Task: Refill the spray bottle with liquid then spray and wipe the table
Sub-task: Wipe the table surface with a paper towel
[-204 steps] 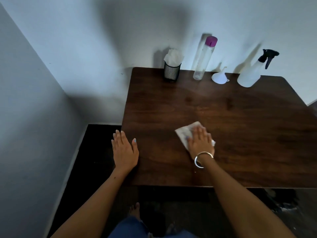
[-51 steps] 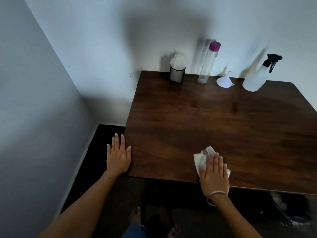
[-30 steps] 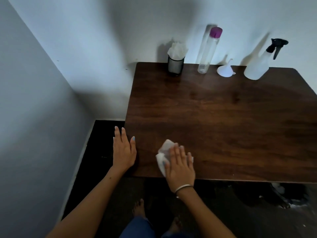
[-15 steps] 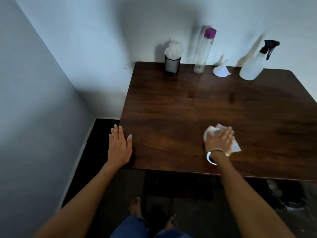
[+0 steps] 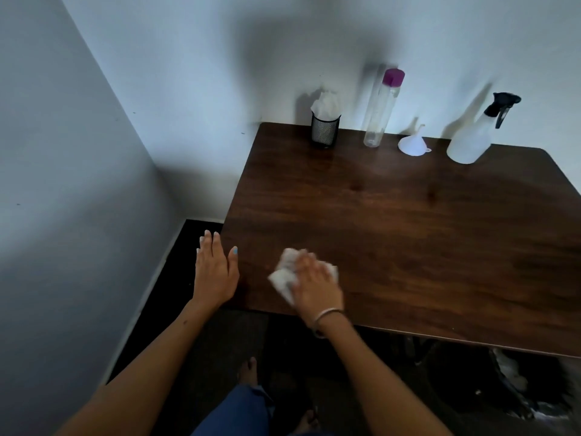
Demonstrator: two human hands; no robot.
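My right hand (image 5: 316,284) presses a crumpled white cloth (image 5: 284,276) flat against the dark wooden table (image 5: 408,221), near its front left corner; the hand is blurred by motion. My left hand (image 5: 215,272) rests with fingers spread at the table's left front edge and holds nothing. The translucent spray bottle (image 5: 471,140) with a black trigger head stands at the back right by the wall. A white funnel (image 5: 412,143) lies to its left. A tall clear bottle (image 5: 380,111) with a purple cap stands left of the funnel.
A black mesh cup (image 5: 324,131) stuffed with white tissues stands at the back left of the table. Walls close in behind and on the left. Dark floor (image 5: 176,278) runs between the left wall and the table. My bare feet show below the front edge.
My right hand has swept the cloth from the middle front of the table leftward to near the front left corner. My left hand stays at the table's edge.
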